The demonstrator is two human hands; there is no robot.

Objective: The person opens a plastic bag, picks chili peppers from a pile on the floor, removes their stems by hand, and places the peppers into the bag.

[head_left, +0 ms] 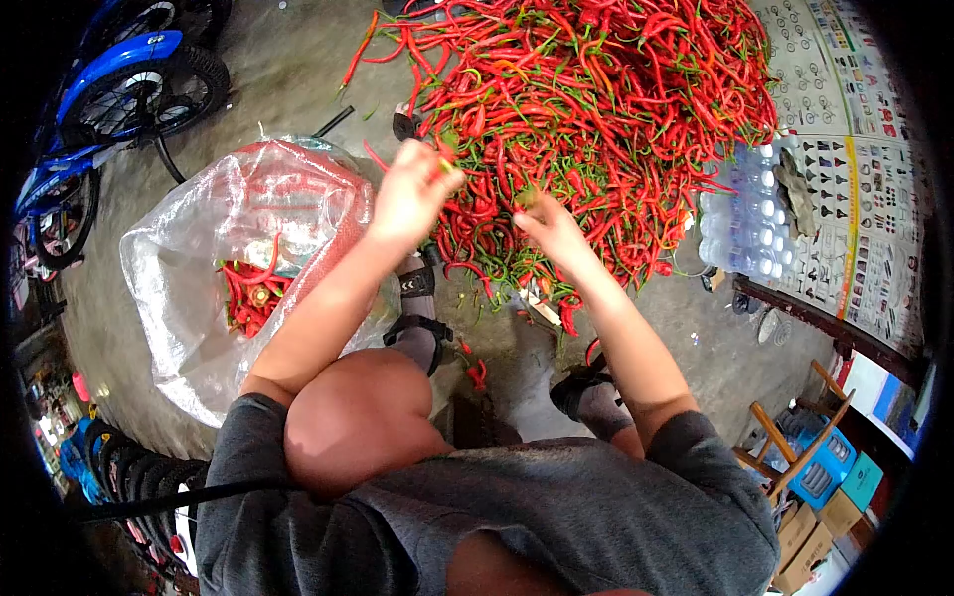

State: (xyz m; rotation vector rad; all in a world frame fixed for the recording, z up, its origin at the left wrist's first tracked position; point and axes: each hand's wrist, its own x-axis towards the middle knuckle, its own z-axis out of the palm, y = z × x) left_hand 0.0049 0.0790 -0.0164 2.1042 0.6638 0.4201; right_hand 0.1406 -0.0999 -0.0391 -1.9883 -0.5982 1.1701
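Note:
A large heap of red chili peppers (616, 89) with green stems lies on the floor in front of me. My left hand (409, 199) is at the heap's left edge, fingers closed on a chili pepper (446, 164) that shows a yellow-green bit at the fingertips. Over the lower part of the heap, my right hand (552, 233) has thumb and fingers drawn together. A blurred greenish bit shows at its fingertips; I cannot make out what it is. To the left stands an open clear plastic sack (174, 268) with some red chili peppers (253, 298) inside.
Wrapped plastic bottles (750, 214) stand right of the heap, beside a printed poster board (845, 179). A blue bicycle (124, 60) is at the upper left. Lower right are a wooden stool (775, 432), a blue crate (823, 467) and cardboard boxes (800, 546). Tires (129, 487) line the lower left.

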